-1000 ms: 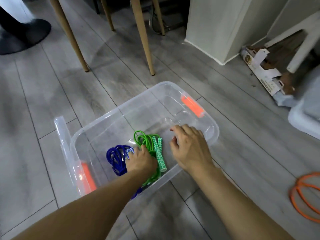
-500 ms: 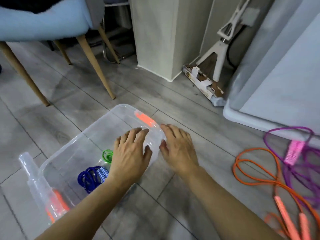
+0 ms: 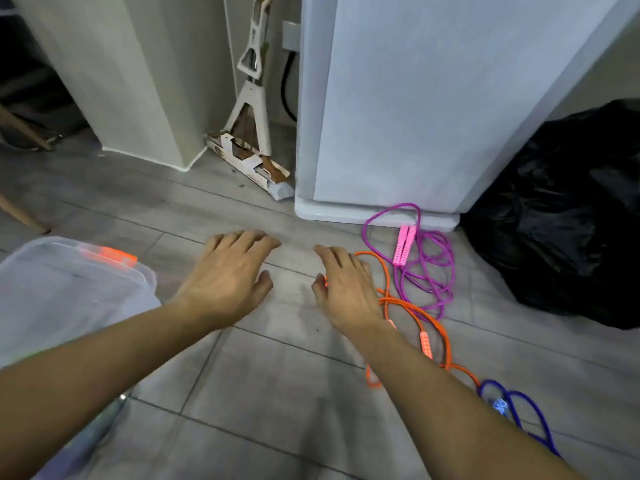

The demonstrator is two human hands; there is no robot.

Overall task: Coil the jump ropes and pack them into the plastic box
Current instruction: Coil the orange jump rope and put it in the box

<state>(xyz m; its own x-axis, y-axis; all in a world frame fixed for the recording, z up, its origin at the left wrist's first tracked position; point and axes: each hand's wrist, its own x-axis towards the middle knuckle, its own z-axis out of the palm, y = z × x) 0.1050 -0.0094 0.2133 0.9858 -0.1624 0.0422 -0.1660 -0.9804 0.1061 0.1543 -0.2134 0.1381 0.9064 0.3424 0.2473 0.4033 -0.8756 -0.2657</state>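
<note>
The clear plastic box [image 3: 69, 271] with an orange latch sits at the left edge, its inside blurred. My left hand [image 3: 228, 278] hovers over the floor just right of the box, fingers spread and empty. My right hand [image 3: 346, 285] is also empty and spread, above the left loops of an orange jump rope [image 3: 436, 323] that lies loose on the floor. A purple jump rope [image 3: 433, 265] with pink handles lies uncoiled beyond it, against the cabinet base. A blue jump rope [image 3: 519, 407] lies at the lower right, partly behind my right forearm.
A pale blue-grey cabinet [image 3: 450, 116] stands ahead. A black rubbish bag [image 3: 571, 220] fills the right side. A white mop frame [image 3: 252, 98] and a torn carton [image 3: 249, 164] lean in the gap beside a grey panel [image 3: 138, 81]. Chair legs show at far left.
Both hands have left the box and moved right, towards the ropes on the floor. The view has swung right, so the box now sits at the left edge.
</note>
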